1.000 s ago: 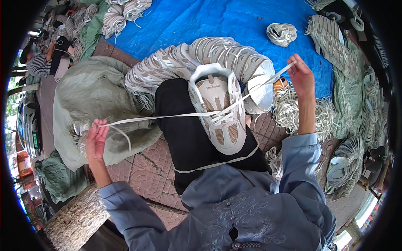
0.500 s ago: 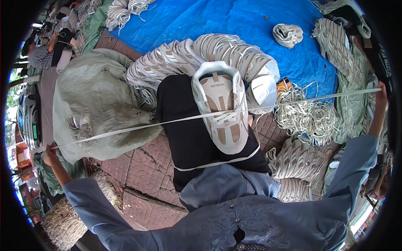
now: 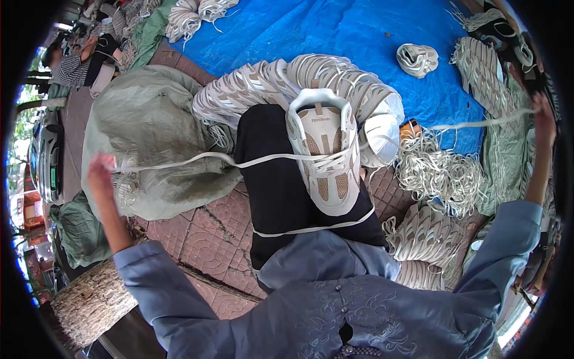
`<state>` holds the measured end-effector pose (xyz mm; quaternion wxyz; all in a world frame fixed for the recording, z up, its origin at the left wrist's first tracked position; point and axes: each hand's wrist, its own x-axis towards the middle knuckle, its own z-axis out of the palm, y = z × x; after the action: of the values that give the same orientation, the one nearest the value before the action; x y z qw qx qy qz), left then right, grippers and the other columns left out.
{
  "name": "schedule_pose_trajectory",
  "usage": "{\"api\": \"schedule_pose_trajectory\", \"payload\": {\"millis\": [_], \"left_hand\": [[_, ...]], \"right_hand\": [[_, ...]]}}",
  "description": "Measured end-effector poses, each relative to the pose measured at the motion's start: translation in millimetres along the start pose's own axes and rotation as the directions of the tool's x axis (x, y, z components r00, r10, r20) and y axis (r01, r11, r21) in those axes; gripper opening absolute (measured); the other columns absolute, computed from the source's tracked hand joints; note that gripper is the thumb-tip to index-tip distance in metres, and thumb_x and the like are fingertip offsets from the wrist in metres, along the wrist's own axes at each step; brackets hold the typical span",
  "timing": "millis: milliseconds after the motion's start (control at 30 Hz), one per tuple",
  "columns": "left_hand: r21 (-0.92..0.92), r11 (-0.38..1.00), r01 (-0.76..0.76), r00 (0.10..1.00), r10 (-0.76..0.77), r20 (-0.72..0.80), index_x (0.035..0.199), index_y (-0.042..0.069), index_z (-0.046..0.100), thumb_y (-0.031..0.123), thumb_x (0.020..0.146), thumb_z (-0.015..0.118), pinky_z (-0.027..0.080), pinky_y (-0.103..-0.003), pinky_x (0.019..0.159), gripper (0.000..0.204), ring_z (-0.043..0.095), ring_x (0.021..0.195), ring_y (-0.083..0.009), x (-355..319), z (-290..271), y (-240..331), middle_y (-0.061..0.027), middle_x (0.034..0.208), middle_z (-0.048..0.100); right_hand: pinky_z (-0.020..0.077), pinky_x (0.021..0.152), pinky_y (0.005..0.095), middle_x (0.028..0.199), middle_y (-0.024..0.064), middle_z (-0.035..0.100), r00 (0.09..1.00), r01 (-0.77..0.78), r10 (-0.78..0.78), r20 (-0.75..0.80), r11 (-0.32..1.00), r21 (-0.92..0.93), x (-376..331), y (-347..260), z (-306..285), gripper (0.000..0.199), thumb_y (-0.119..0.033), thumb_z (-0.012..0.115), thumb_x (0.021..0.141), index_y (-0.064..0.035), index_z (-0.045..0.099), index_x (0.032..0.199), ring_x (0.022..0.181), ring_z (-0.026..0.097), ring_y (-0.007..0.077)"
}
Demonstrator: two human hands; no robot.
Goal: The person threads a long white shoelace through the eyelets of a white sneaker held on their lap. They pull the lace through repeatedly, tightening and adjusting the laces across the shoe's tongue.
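Blue tarp [image 3: 311,36] spreads beyond the shoe [image 3: 326,179]; a sack [image 3: 149,107] sits to its left; stacked shoes [image 3: 332,73] curve behind it; black trousers [image 3: 266,191] support it from below; loose laces [image 3: 439,170] heap to its right. Right hand [image 3: 543,122], well right of the shoe, pinches a lace [image 3: 484,122]; another stretch, threaded through the shoe, reaches toward the left hand [image 3: 101,173], whose grip cannot be told for blur.

Shoe [image 3: 326,173] on the lap [image 3: 266,197], mid-frame.
Sack [image 3: 155,113] at left; stacked shoes [image 3: 239,93] behind; tarpaulin [image 3: 335,30] at top; lace pile [image 3: 439,170] right of centre; apparently a car [image 3: 51,158], far left.
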<state>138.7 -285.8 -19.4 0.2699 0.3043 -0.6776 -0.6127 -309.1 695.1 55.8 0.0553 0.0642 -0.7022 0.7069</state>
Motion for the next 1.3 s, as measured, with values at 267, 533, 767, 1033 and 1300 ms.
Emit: {"api": "schedule_pose_trajectory", "payload": {"millis": [267, 533, 767, 1033, 1300], "left_hand": [[0.287, 0.928, -0.237, 0.914, 0.113, 0.389, 0.084, 0.003, 0.06, 0.003, 0.078, 0.055, 0.047, -0.025, 0.058, 0.008, 0.06, 0.066, -0.0152, -187, 322, -8, -0.0085, 0.077, 0.062], [0.307, 0.854, -0.421, 0.859, 0.266, 0.438, 0.077, 0.004, 0.055, -0.002, 0.073, 0.058, 0.044, -0.033, 0.049, 0.007, 0.056, 0.057, -0.0271, -224, 357, -41, -0.0125, 0.069, 0.056], [0.249, 0.869, -0.428, 0.858, 0.304, 0.415, 0.078, 0.002, 0.055, -0.004, 0.073, 0.057, 0.045, -0.032, 0.05, 0.008, 0.057, 0.058, -0.0259, -228, 360, -48, -0.012, 0.07, 0.056], [0.218, 0.914, -0.343, 0.889, 0.241, 0.39, 0.078, 0.002, 0.055, -0.005, 0.073, 0.055, 0.044, -0.029, 0.05, 0.009, 0.057, 0.057, -0.0223, -234, 361, -50, -0.0107, 0.071, 0.057], [0.319, 0.564, -0.762, 0.64, 0.583, 0.5, 0.083, 0.002, 0.051, -0.009, 0.065, 0.056, 0.045, -0.031, 0.05, 0.021, 0.054, 0.063, -0.0248, -233, 370, -61, -0.0099, 0.07, 0.052]], "right_hand": [[0.0398, 0.046, 0.019, 0.073, 0.005, 0.062, 0.547, -0.267, 0.352, 0.76, 0.933, -0.24, -219, 68, 396, 0.011, 0.001, 0.06, 0.072, 0.0012, 0.063, 0.083, 0.055, 0.056, 0.0072], [0.0449, 0.05, 0.0221, 0.069, 0.0053, 0.059, 0.539, -0.101, 0.357, 0.763, 0.926, -0.363, -256, 91, 432, 0.009, 0.005, 0.06, 0.07, 0.003, 0.059, 0.078, 0.055, 0.056, 0.0091], [0.0455, 0.052, 0.021, 0.069, 0.0044, 0.059, 0.535, -0.234, 0.434, 0.725, 0.901, -0.366, -257, 94, 430, 0.01, 0.006, 0.061, 0.069, 0.0032, 0.06, 0.079, 0.059, 0.057, 0.0086], [0.0457, 0.053, 0.021, 0.071, 0.0051, 0.059, 0.571, -0.186, 0.38, 0.728, 0.923, -0.336, -261, 93, 429, 0.013, 0.006, 0.062, 0.068, 0.0033, 0.061, 0.081, 0.06, 0.057, 0.0085], [0.0427, 0.047, 0.0236, 0.064, 0.0075, 0.058, 0.646, -0.151, 0.3, 0.702, 0.952, -0.268, -273, 96, 427, 0.01, 0.0, 0.065, 0.066, 0.0021, 0.061, 0.075, 0.05, 0.055, 0.0099]]}}
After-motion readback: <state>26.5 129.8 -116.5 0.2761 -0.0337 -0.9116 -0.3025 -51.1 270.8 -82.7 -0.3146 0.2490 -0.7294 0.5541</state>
